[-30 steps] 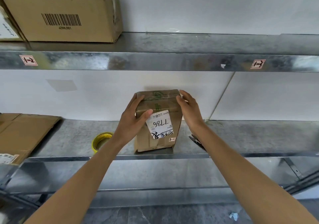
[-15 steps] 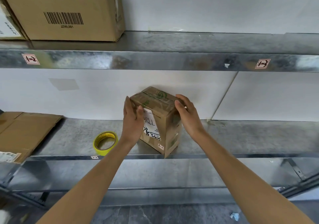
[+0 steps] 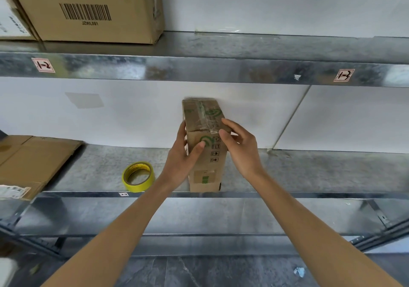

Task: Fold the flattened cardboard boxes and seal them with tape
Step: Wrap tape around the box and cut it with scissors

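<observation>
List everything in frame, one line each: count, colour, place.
small cardboard box: 1, brown, upright at the middle shelf's front edge, top taped
tape roll: 1, yellow, same shelf, left of the box
flattened cardboard: count unclear, brown, same shelf, far left
barcoded carton: 1, brown, upper shelf, left
metal rack: 1, grey, spans the view
shelf labels: 2, white with red border, upper shelf's front
paper scrap: 1, pale, floor
left hand: grips the box's left side, thumb on front
right hand: fingers touch the box's upper right edge
</observation>
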